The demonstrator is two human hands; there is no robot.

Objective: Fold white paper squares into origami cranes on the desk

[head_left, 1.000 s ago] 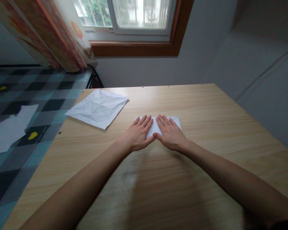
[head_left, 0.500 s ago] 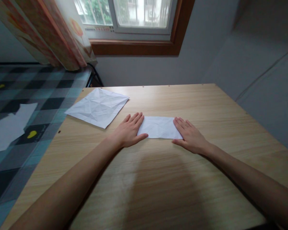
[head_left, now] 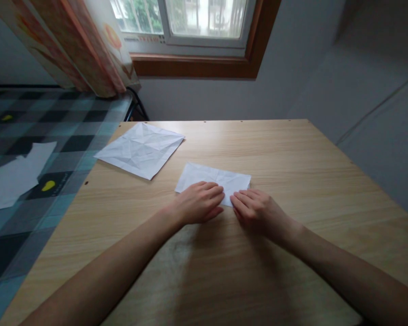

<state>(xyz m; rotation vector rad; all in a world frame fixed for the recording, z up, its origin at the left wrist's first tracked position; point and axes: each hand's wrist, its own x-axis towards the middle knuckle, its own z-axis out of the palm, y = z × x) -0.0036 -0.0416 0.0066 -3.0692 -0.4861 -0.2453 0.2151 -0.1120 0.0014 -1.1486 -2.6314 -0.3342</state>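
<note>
A folded white paper lies as a narrow rectangle, slightly turned, on the wooden table. My left hand rests on its near left part with fingers curled over the near edge. Beside it, my right hand touches the near right edge, fingertips bent and pressed together on the paper. The paper's near edge is hidden under both hands.
A creased, unfolded white sheet lies at the table's far left. Left of the table is a checkered bedspread with white paper scraps. A curtain and window are behind; a grey wall is at right.
My hands slid outward along the folded paper, then came back together at its near edge. The paper has turned slightly and the fingers have curled.
</note>
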